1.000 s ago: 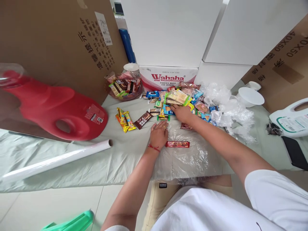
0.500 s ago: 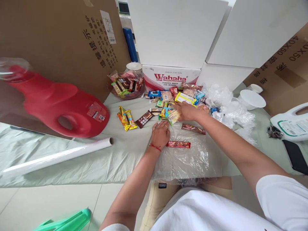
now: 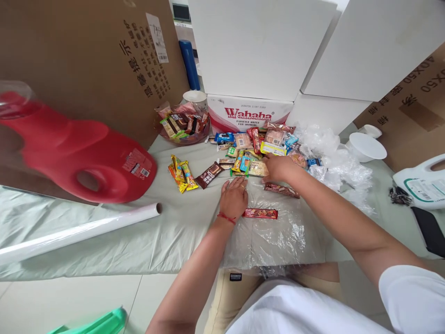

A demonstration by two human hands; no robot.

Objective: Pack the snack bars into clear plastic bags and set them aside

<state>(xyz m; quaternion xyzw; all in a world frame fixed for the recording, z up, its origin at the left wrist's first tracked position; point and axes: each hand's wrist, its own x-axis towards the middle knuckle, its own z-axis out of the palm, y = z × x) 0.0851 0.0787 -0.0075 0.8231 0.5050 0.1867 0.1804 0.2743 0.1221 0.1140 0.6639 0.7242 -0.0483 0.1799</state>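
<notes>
My left hand (image 3: 233,200) lies flat with its fingers extended on a clear plastic sheet (image 3: 288,236) spread over the table. Beside its wrist is a red-wrapped snack bar (image 3: 260,213). My right hand (image 3: 282,169) has its fingers bent at the right end of a beige snack packet (image 3: 257,168), thumb and forefinger closed on it; the fingertips are partly hidden. Just below that hand lies a brown-wrapped bar (image 3: 281,189). A yellow-and-white packet (image 3: 273,148) rests above it, among a pile of mixed wrapped snacks (image 3: 242,140).
Left of my hands lie a cocoa bar (image 3: 209,175) and yellow packets (image 3: 183,174). Behind stands a snack-filled bowl (image 3: 184,134). A red jug (image 3: 86,153) and white roll (image 3: 86,229) are at left. Crumpled plastic (image 3: 333,153), a white bowl (image 3: 366,146) and a phone (image 3: 428,231) are at right.
My right hand has shifted right and toward me. The beige packet has moved slightly right and turned; the yellow-and-white packet now lies flatter. My left hand stays in place.
</notes>
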